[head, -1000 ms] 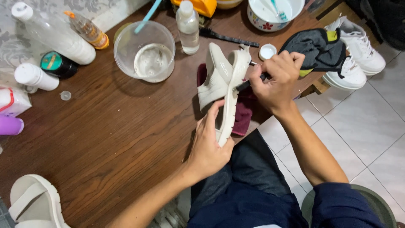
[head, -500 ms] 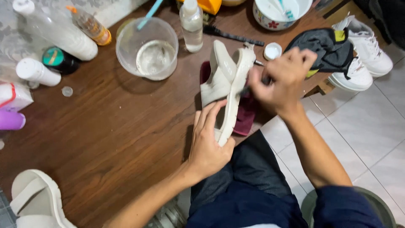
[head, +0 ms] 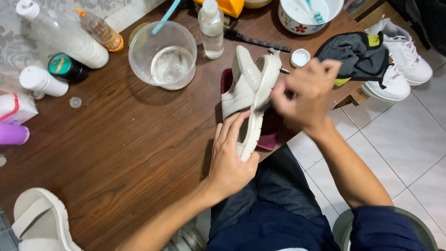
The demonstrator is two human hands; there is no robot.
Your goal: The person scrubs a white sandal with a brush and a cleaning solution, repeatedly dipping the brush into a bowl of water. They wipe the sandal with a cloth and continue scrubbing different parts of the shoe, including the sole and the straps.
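A cream platform sandal (head: 248, 88) stands on its side at the near edge of a brown wooden table (head: 116, 144), over a dark red cloth (head: 269, 128). My left hand (head: 230, 155) grips its heel end from below. My right hand (head: 306, 95) is blurred and closed on a thin dark brush handle (head: 262, 108) pressed against the sandal's sole edge.
A clear plastic tub (head: 162, 56) of cloudy liquid, several bottles (head: 211, 28), a patterned bowl (head: 309, 14) and a small white cap (head: 299, 57) lie behind. A second cream sandal (head: 42, 223) rests at bottom left. White sneakers (head: 399, 65) under a grey cloth (head: 355, 53) sit on the tiled floor.
My right hand has slid down along the sole edge toward me with the brush. The left hand keeps its hold on the sandal.
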